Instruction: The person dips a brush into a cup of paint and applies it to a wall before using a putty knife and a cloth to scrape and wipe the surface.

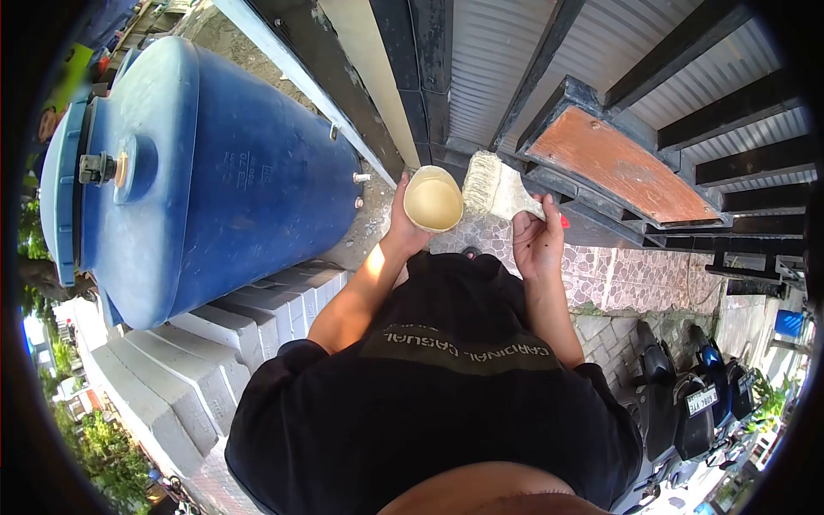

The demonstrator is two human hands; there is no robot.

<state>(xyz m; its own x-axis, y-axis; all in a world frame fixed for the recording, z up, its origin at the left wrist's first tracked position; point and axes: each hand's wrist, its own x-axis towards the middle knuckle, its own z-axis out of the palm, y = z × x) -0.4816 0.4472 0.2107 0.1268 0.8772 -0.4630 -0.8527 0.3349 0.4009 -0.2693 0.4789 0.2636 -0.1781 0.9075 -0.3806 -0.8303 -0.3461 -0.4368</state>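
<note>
In the head view, my left hand point(405, 225) is closed around the side of a round paint cup point(427, 172). Cream paint point(433, 204) lies inside it. My right hand point(541, 242) grips the handle of a wide paintbrush point(506, 190), with a red handle end showing by my fingers. The brush's bristles are coated in cream paint and point left, toward the cup. A small gap separates the bristles from the cup's rim. Both hands are in front of my body, near a cream wall strip point(369, 64) beside black framing point(421, 51).
A large blue water tank point(257, 163) stands on the left, above stacked pale grey blocks point(163, 369). On the right, a brown panel point(618, 159) juts out by black bars and corrugated sheeting point(498, 69). Motorbikes point(687, 395) are parked at lower right on stone paving point(635, 275).
</note>
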